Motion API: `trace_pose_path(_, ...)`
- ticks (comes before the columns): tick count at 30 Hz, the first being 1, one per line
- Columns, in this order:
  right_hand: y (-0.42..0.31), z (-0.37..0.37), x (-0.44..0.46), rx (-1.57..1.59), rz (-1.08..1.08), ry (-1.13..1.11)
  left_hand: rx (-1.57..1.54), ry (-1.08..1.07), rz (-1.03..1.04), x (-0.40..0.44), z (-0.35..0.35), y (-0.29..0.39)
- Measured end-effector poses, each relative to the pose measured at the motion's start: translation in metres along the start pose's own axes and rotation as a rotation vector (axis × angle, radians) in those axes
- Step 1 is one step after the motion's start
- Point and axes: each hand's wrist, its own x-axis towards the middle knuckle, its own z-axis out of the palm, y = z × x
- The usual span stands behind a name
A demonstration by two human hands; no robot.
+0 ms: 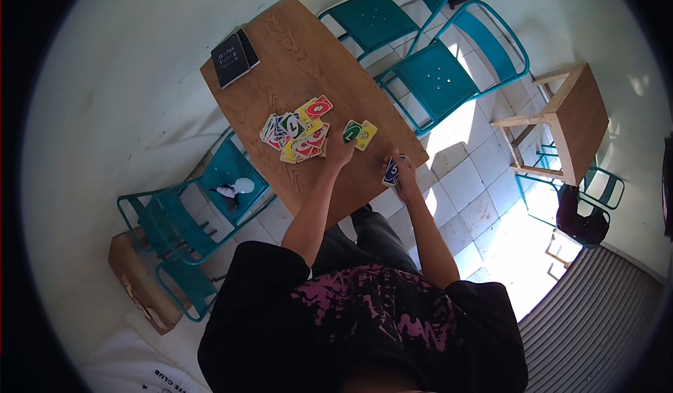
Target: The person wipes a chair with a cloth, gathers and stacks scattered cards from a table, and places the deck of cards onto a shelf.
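The left hand (340, 150) touches a green card (352, 132); whether it pinches, I cannot tell. A yellow card (365, 136) lies just right of it, the card pile (300, 132) left. Across a gap, the right hand (403, 171) grips blue cards (391, 173) by the tabletop's (294, 50) near-right edge.

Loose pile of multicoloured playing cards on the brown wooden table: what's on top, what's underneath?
Face-up on top: a dark card with a white oval and a red card. Red and yellow edges show lower down. The bottom cards and the tabletop beneath are covered.
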Motion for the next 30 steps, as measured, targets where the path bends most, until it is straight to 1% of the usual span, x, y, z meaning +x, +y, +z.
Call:
trace_pose_path(2, 0.000, 0.008, 0.004, -0.017, -0.046, 0.030, -0.326, -0.243, -0.023, -0.013, -0.006, 0.001)
trace_pose_path(3, 0.001, 0.011, 0.004, -0.026, -0.068, 0.046, -0.330, -0.235, -0.031, -0.023, -0.007, 0.003)
trace_pose_path(5, 0.003, 0.019, 0.005, -0.064, -0.073, 0.003, -0.464, -0.356, -0.069, -0.044, -0.011, 0.013)
trace_pose_path(6, 0.003, 0.024, 0.007, -0.095, -0.085, -0.035, -0.470, -0.342, -0.072, -0.054, -0.013, 0.019)
trace_pose_path(9, 0.007, 0.035, 0.010, -0.190, -0.103, -0.112, -0.453, -0.516, -0.129, -0.083, -0.018, 0.038)
trace_pose_path(10, 0.009, 0.037, 0.010, -0.245, -0.116, -0.141, -0.458, -0.508, -0.132, -0.088, -0.009, 0.034)
trace_pose_path(12, 0.015, 0.040, 0.010, -0.305, -0.121, -0.176, -0.554, -0.269, 0.004, -0.098, 0.006, 0.027)
trace_pose_path(13, 0.018, 0.041, 0.012, -0.252, -0.077, -0.175, -0.597, -0.146, 0.073, -0.098, 0.006, 0.026)
trace_pose_path(14, 0.022, 0.042, 0.013, -0.199, -0.030, -0.173, -0.599, -0.137, 0.068, -0.099, 0.003, 0.022)
trace_pose_path(15, 0.025, 0.043, 0.014, -0.145, 0.016, -0.168, -0.642, -0.188, -0.001, -0.100, 0.000, 0.018)
trace_pose_path(17, 0.032, 0.045, 0.018, -0.140, 0.017, -0.172, -0.723, -0.293, -0.135, -0.099, -0.010, 0.009)
trace_pose_path(18, 0.036, 0.045, 0.021, -0.132, 0.015, -0.170, -0.724, -0.289, -0.138, -0.097, -0.018, 0.005)
trace_pose_path(21, 0.039, 0.053, 0.020, -0.138, 0.036, -0.155, -0.396, -0.328, -0.098, -0.085, -0.041, -0.021)
trace_pose_path(22, 0.037, 0.056, 0.018, -0.150, 0.055, -0.136, -0.397, -0.326, -0.101, -0.081, -0.046, -0.031)
trace_pose_path(25, 0.032, 0.062, 0.013, -0.167, 0.091, -0.088, -0.338, -0.146, -0.027, -0.066, -0.065, -0.054)
trace_pose_path(26, 0.031, 0.064, 0.012, -0.173, 0.109, -0.065, -0.336, -0.150, -0.028, -0.059, -0.072, -0.061)
trace_pose_path(28, 0.031, 0.065, 0.009, -0.174, 0.127, -0.034, -0.176, 0.017, -0.070, -0.045, -0.090, -0.069)
trace_pose_path(29, 0.032, 0.065, 0.008, -0.196, 0.142, -0.035, -0.175, 0.009, -0.068, -0.038, -0.098, -0.070)
trace_pose_path(30, 0.033, 0.065, 0.007, -0.216, 0.155, -0.035, -0.084, 0.074, -0.012, -0.031, -0.107, -0.072)
